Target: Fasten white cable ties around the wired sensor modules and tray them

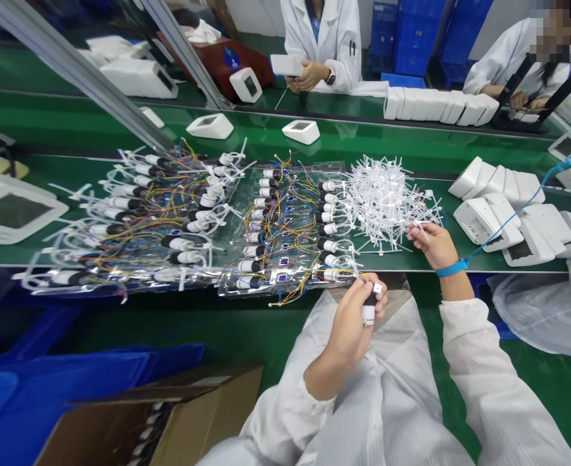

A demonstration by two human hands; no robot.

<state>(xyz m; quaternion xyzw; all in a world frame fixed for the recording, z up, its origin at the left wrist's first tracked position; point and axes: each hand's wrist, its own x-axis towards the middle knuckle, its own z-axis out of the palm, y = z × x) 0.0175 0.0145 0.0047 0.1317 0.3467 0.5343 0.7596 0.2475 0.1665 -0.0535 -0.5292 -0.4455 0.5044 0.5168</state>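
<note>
My left hand is closed around a small black-and-white cylindrical pump, in front of the table's near edge. A white square piece shows at the pump's upper end. My right hand pinches a thin white cable tie at the right edge of a loose heap of white cable ties. To the left, rows of similar pumps with coloured wires and looped white tubes lie on clear plastic trays. A blue wrist strap with a coiled cord circles my right wrist.
White device housings are stacked at the right, and a bigger one stands at the far left. Several housings sit on the green conveyor. Across it, a person holds a white housing. An open cardboard box is below left.
</note>
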